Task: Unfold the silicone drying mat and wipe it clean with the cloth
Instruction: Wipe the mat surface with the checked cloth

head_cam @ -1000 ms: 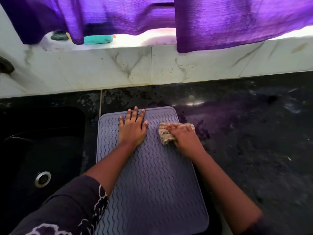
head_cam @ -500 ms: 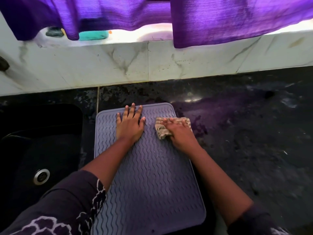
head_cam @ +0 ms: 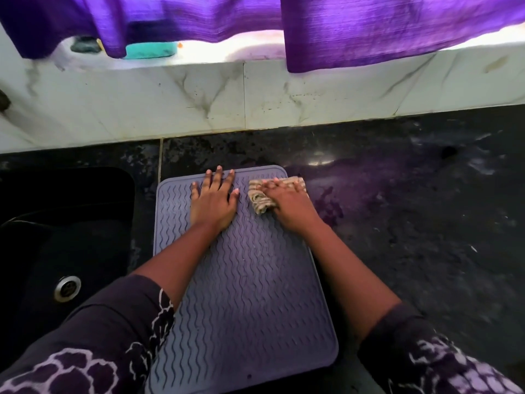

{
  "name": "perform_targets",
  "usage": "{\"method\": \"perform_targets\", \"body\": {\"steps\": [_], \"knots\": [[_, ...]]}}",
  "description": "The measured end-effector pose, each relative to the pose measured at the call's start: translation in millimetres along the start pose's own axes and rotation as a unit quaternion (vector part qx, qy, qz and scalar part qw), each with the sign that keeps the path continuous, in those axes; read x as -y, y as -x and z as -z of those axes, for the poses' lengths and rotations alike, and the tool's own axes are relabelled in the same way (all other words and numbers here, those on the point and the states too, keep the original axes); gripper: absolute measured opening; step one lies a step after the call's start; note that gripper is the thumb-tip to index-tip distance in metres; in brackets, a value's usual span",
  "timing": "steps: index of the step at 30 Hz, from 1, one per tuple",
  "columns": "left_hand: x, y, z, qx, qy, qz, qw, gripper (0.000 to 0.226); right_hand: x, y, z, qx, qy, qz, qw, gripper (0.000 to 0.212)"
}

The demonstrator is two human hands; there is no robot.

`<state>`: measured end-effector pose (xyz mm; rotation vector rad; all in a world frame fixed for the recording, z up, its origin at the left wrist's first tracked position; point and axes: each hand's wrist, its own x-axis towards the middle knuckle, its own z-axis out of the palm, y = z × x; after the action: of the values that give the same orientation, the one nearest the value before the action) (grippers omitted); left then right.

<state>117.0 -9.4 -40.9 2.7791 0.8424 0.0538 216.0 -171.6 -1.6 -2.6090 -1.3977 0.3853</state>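
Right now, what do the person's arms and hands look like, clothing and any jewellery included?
Both arms wear dark purple-black sleeves, the left sleeve and the right sleeve printed with pale lilac flower outlines and ending near the elbow. Forearms are bare. The left hand and right hand show no gloves, rings or watch.

The right hand [head_cam: 287, 206] covers much of the cloth [head_cam: 260, 201]; a sleeve [head_cam: 93, 336] hides one mat [head_cam: 250, 294] corner
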Motion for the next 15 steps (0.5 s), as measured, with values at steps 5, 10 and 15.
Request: {"method": "perform_targets", "body": {"steps": [5, 10, 15], "knots": [[0, 1, 0, 0.000, -0.003, 0.002, 1.000, 0.055, 5, 71, -4, 0.047, 0.019, 0.025, 0.998, 0.055], [-2, 7, 8, -0.009, 0.035, -0.009, 0.999, 0.054, 5, 63, 23, 0.009, -0.029, 0.011, 0.999, 0.053], [-14, 48, 10, 0.025, 0.002, 0.026, 0.999, 0.054, -2, 7, 21, -0.027, 0.055, 0.051, 0.997, 0.056]]}}
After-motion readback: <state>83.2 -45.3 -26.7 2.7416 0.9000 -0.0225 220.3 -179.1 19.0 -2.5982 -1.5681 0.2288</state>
